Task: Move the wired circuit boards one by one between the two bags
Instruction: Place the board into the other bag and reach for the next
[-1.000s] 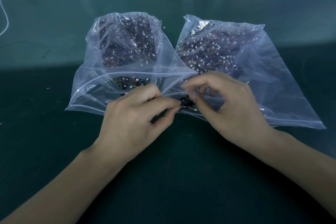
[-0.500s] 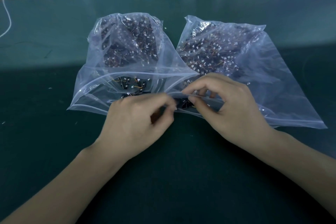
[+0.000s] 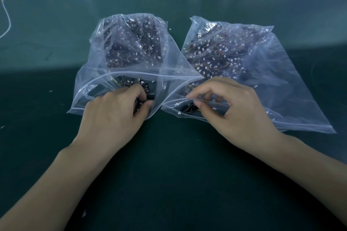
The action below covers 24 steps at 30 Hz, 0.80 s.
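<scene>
Green bench (image 3: 187, 174): left hand (image 3: 112, 116) was shifted from right bag (image 3: 262, 73) mouth into left bag (image 3: 116, 65), fingers curled on board (image 3: 139, 102) (prob. being deposited); right hand (image 3: 234, 110) pinched right bag rim.

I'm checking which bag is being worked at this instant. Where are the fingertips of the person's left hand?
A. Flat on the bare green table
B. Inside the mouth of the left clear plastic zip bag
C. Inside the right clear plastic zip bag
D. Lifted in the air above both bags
B: the left hand curls its fingertips around a small dark wired circuit board inside the open mouth of the left clear plastic zip bag.
</scene>
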Available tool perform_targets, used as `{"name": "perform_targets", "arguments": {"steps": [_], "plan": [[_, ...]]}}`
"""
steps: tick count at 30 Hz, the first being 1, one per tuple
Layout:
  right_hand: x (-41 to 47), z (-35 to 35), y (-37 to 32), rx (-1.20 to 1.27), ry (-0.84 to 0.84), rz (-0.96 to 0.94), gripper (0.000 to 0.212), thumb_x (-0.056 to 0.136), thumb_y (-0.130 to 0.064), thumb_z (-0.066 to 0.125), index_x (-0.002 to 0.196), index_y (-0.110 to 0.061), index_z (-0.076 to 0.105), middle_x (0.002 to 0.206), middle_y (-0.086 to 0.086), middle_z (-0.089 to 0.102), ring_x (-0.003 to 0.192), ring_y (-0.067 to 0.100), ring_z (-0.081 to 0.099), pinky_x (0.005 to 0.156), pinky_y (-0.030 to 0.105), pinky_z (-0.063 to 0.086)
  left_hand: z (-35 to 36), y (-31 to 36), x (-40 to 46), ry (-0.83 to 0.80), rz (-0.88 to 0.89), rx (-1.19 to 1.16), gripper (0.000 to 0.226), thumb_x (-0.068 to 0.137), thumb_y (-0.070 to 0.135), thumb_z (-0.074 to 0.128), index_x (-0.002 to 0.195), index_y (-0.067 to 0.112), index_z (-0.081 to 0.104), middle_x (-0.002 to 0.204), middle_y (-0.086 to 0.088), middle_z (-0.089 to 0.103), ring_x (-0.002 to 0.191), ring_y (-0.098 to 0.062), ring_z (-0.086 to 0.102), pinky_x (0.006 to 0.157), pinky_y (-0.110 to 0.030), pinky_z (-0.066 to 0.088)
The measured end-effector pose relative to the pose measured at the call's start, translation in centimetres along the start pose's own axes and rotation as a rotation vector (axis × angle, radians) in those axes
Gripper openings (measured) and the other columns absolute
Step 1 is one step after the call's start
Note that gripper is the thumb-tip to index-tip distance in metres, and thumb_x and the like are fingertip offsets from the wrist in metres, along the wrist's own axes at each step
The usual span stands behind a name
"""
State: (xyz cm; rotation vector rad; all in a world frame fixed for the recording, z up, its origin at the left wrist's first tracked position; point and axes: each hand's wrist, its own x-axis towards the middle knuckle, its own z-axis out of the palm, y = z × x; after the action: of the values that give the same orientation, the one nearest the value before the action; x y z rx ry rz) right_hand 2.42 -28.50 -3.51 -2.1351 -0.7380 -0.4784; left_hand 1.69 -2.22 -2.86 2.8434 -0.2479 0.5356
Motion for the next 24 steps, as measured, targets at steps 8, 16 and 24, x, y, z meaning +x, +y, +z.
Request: {"name": "perform_targets", "arguments": {"steps": [8,16,24], "plan": [[-0.03,0.01,0.03,-0.002,-0.008,0.006,0.021,0.094,0.0,0.075,0.104,-0.019,0.078,0.098,-0.015,0.07,0.093,0.006,0.063,0.083,0.009,0.042,-0.29,-0.28,0.11,-0.018,0.004,0.036,0.004,0.096,0.035,0.064,0.097,0.034,0.06,0.073,0.015,0.054,0.072,-0.023,0.058,0.062,-0.036,0.042],[-0.02,0.0,0.0,-0.009,-0.01,0.008,0.02,0.093,-0.001,0.076,0.103,-0.019,0.078,0.097,-0.014,0.071,0.092,0.005,0.064,0.083,0.009,0.041,-0.76,0.01,0.05,0.03,0.003,0.054,0.011,0.093,0.022,0.062,0.101,0.029,0.066,0.086,0.012,0.068,0.074,-0.028,0.061,0.064,-0.036,0.04],[0.04,-0.01,-0.22,-0.022,-0.035,0.022,0.019,0.092,-0.003,0.077,0.103,-0.019,0.078,0.096,-0.015,0.07,0.088,0.009,0.064,0.08,0.01,0.042,-0.8,0.18,0.01,-0.001,0.033,0.033,0.014,0.093,0.022,0.061,0.103,0.029,0.067,0.082,0.015,0.064,0.073,-0.026,0.059,0.062,-0.034,0.037]]}}
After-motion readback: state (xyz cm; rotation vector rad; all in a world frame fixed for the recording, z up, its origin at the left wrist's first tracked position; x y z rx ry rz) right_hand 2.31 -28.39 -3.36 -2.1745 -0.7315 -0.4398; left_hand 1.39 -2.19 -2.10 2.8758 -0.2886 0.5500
